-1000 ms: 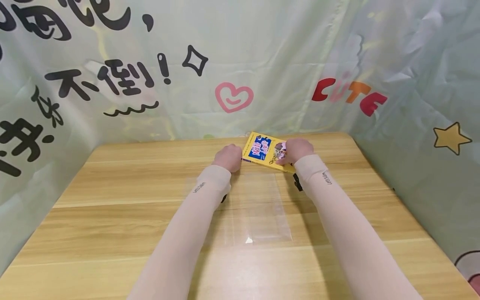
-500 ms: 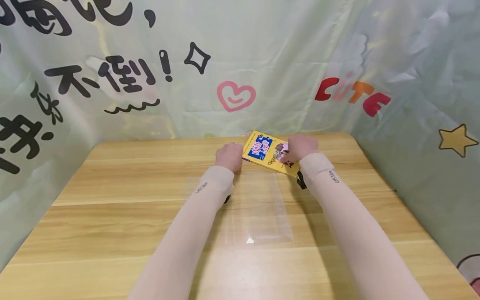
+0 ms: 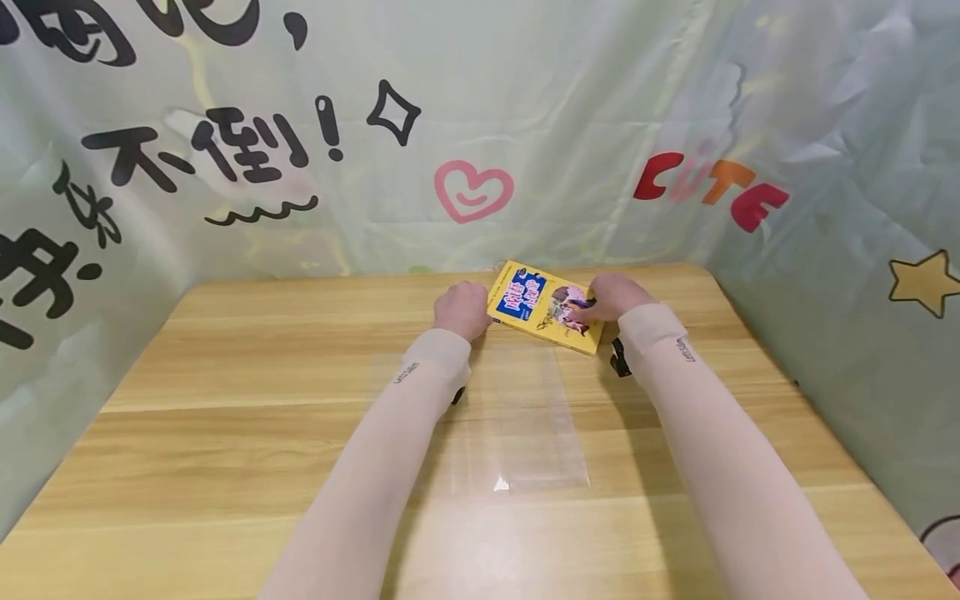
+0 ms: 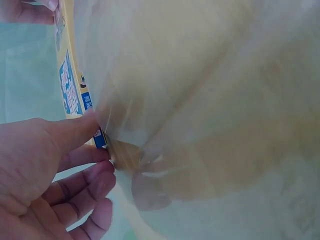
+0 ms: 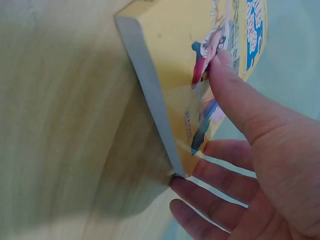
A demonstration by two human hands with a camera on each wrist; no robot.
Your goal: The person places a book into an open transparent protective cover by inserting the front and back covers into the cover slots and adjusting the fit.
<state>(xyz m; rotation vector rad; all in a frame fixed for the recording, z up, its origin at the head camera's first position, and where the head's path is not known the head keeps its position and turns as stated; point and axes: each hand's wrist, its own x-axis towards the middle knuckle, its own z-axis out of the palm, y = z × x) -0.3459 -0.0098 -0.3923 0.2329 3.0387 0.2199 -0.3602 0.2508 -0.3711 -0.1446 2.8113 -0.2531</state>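
Yellow paperback book (image 3: pixel 545 308), Chinese-titled in pink on blue, just right of frame centre. Pinched at a spine corner by the left hand (image 3: pixel 461 311); held between thumb and fingers by the right hand (image 3: pixel 621 297). Clear plastic sheet (image 3: pixel 528 421) below; "CUTE" lettering (image 3: pixel 717 183), upper right.

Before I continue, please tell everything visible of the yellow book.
The yellow book is closed, paper-looking, with a blue title panel, cartoon figures and pale page edges. Its cover faces up, slanted, near the table's far edge; whether it rests there is unclear. The right hand grips its right end, thumb on the cover; the left hand pinches its left corner, beside clear film.
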